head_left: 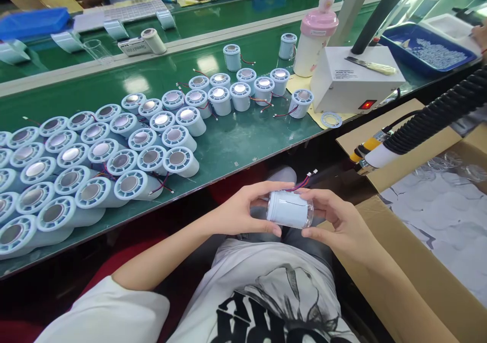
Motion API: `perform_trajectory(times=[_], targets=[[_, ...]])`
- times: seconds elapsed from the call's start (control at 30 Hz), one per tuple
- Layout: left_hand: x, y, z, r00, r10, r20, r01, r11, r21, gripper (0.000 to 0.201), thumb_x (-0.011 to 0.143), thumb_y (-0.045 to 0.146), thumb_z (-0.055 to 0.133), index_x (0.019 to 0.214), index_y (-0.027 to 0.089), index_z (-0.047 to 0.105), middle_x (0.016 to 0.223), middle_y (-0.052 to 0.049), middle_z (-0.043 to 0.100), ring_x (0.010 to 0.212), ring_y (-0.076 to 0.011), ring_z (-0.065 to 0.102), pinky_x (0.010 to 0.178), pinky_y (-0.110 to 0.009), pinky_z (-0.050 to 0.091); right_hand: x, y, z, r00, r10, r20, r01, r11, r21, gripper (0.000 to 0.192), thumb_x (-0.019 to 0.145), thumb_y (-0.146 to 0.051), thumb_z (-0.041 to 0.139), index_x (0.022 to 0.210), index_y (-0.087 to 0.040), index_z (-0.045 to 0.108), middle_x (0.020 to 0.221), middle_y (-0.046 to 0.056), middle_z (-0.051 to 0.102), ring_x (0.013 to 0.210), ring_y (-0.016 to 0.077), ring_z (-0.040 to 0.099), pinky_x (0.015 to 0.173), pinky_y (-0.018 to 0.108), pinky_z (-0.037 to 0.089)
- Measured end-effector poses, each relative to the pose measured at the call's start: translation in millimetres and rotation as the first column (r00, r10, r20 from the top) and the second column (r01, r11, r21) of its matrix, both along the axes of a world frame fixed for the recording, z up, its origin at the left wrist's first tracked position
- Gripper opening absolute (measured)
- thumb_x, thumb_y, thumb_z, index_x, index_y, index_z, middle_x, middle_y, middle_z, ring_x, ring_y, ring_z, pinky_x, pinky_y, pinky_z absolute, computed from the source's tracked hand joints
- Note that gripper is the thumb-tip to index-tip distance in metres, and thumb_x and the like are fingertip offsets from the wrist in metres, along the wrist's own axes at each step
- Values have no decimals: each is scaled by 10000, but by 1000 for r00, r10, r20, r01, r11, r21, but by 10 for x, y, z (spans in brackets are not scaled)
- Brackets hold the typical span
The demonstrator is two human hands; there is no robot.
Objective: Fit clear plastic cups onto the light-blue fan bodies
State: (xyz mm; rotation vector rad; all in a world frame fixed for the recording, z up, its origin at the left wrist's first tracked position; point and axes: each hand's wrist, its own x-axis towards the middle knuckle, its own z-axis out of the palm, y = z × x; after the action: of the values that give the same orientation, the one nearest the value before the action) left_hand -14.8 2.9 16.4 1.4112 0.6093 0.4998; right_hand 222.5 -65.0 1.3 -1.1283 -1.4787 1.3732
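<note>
Above my lap I hold a light-blue cylindrical unit (287, 208) on its side, with a clear plastic sleeve (310, 214) around its right end. My left hand (251, 208) grips the left end between thumb and fingers. The clear end is held between the thumb and fingers of my right hand (337, 218). Thin red and dark wires with small white connectors (312, 173) stick up from the unit's far side. On the green bench, many similar cylinders (180, 161) stand in rows to the left, with round metallic discs in their tops.
A white box with a lit red switch (355, 79) stands on the bench beside a pink-lidded cup (315, 38). A black ribbed hose (429, 117) hangs at right over an open carton (399, 241) of clear and white pieces. A blue tray (429, 46) lies beyond. Other people's hands show at the far side.
</note>
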Motion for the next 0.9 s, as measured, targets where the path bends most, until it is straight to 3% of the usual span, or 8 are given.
perform_trajectory(times=[0.17,0.4,0.53,0.7,0.9], targets=[[-17,-14,-9,1000,-18,-2,18,998,60,753,712,242,848,1399,257,541,1416,-80,570,1275,-284,568,1061,-409,501,11,-14,31,999,21,-41,-25,994,-107,439,827,-245,777,1212,-327,585,1259,47,649,1158,243,631,931,354,587],[-37,-31,-34,1000,-22,-20,23,997,78,752,722,240,840,1407,253,532,1465,-93,530,1328,-279,528,1090,-404,479,-13,2,81,980,-1,-199,-59,954,-294,388,842,-279,758,1175,-284,559,1068,36,686,887,176,658,747,274,582],[-38,-26,-49,999,-22,29,18,992,125,761,700,209,853,1396,275,551,1449,-91,553,1321,-281,542,1067,-390,497,-29,19,59,969,-32,-246,-63,927,-369,387,832,-305,762,1162,-261,565,1037,32,691,828,157,662,714,271,591],[-39,-20,-65,999,-20,36,14,988,155,744,700,223,854,1385,283,570,1454,-101,552,1343,-303,523,1057,-395,509,-59,32,-1,947,-99,-306,-44,903,-428,406,799,-419,782,1090,-229,574,872,4,688,706,151,684,642,283,615],[-42,-11,-69,997,-39,65,27,984,178,751,702,168,849,1384,310,568,1452,-77,553,1340,-266,527,1045,-339,516,-93,8,-38,946,-149,-288,-27,850,-527,464,834,-570,702,1060,-197,541,747,14,712,600,182,722,543,263,598]])
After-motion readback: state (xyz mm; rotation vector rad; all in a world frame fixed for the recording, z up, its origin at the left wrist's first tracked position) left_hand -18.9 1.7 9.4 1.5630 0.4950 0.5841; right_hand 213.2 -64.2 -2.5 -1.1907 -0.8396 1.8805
